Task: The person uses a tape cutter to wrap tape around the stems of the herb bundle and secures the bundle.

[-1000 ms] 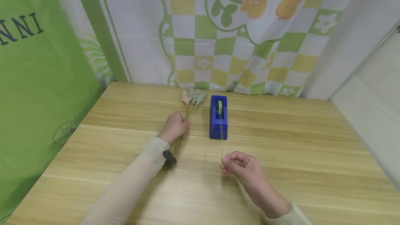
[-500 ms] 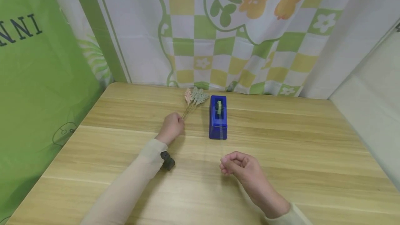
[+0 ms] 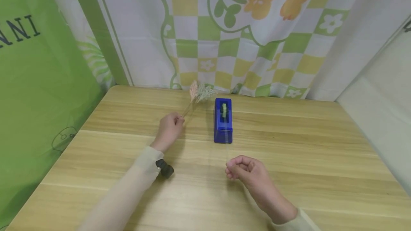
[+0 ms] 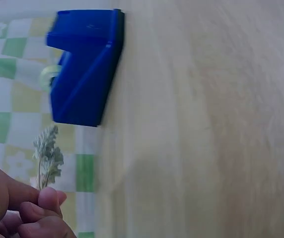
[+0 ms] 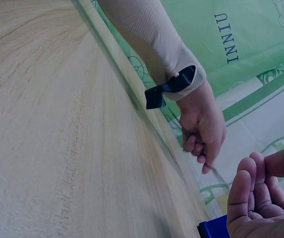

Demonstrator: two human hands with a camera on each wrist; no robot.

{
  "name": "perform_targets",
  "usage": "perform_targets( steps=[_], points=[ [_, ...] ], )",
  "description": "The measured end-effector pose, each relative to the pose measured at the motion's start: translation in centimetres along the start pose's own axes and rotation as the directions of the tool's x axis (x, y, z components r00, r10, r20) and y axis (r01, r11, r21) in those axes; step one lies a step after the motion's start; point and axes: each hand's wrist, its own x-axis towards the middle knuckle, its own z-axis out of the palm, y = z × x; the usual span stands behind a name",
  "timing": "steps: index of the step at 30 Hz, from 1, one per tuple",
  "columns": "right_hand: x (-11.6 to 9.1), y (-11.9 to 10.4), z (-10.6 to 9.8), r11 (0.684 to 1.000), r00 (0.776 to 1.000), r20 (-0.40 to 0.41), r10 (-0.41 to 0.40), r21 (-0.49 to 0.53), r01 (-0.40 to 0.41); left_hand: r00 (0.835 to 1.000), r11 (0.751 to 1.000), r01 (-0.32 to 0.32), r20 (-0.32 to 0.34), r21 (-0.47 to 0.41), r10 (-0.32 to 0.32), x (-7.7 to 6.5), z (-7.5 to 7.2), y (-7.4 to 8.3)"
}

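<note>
My left hand pinches the thin stems of a small bunch of artificial flowers, with a pink head and pale green heads. The heads point away, toward the curtain; the lower stems are hidden by the hand and wrist. Right of the bunch stands a blue tape dispenser with a tape roll. A strip of clear tape runs from its front edge to my right hand, whose thumb and forefinger pinch the end. In the left wrist view, pale green flowers rise above the fingertips.
The wooden table extends under both hands. A checked curtain hangs behind its far edge, and a green cloth hangs along the left. A black wrist camera sits on the left sleeve.
My left hand has shifted left and slightly away, lifting the bunch so the heads now stand higher in view, and the lower stems have gone out of sight. My right hand stays nearly still.
</note>
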Motion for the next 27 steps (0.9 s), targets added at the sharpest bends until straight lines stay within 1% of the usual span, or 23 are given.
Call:
perform_targets(
  steps=[3,6,10,12,15,18,21,25,27],
  points=[
    [0.0,0.0,0.0,1.000,1.000,0.009,-0.006,-0.003,0.007,0.999,0.999,-0.040,0.005,-0.015,0.040,-0.7,-1.0,0.5],
    [0.0,0.0,0.0,1.000,1.000,0.013,-0.011,-0.006,0.011,0.998,0.998,-0.057,0.004,-0.031,0.057,-1.6,-2.0,1.2],
    [-0.1,-0.1,0.1,1.000,1.000,0.009,-0.013,-0.002,0.013,0.999,0.996,-0.053,-0.001,-0.069,0.053,-2.8,-3.1,1.9],
    [0.0,-0.2,0.1,1.000,1.000,0.005,-0.014,0.001,0.014,0.999,0.994,-0.047,0.013,-0.102,0.049,-3.3,-3.8,2.2],
    [-0.1,-0.3,0.1,1.000,1.000,-0.001,-0.013,0.006,0.014,0.997,0.985,-0.016,0.078,-0.170,0.030,-4.1,-4.8,2.5],
    [-0.1,-0.4,0.2,1.000,1.000,-0.011,-0.012,0.013,0.012,0.986,0.975,0.032,0.167,-0.222,0.006,-4.7,-6.1,2.3],
    [-0.1,-0.6,0.2,1.000,1.000,-0.025,-0.007,0.015,0.008,0.970,0.972,0.063,0.244,-0.225,-0.006,-5.4,-7.5,1.8],
    [-0.2,-0.8,0.2,1.000,0.999,-0.040,0.000,0.010,0.001,0.948,0.980,0.062,0.318,-0.192,0.002,-6.3,-9.2,0.8],
    [-0.3,-0.9,0.2,1.000,0.999,-0.042,-0.001,0.010,0.001,0.936,0.980,0.060,0.351,-0.192,0.011,-6.7,-9.8,0.1]
  ],
)
